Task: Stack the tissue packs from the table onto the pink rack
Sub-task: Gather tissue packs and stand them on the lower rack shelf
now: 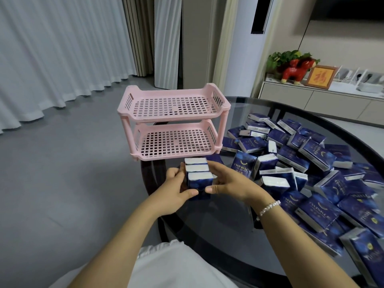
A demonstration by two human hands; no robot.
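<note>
A pink two-tier rack point(174, 123) stands at the left edge of the round glass table point(228, 221); both slatted shelves are bare. Just in front of it I hold a row of three dark-blue tissue packs point(199, 176) standing on edge, white ends up. My left hand point(177, 189) grips the row from the left, thumb at the near pack. My right hand point(224, 180) grips it from the right, fingers along the side. A large loose heap of the same blue packs point(311, 163) covers the table's right half.
Grey floor and white curtains point(52, 59) lie to the left. Behind the table stands a low cabinet point(311, 98) with a red toy horse, a plant and a framed picture. My white clothing shows at the bottom.
</note>
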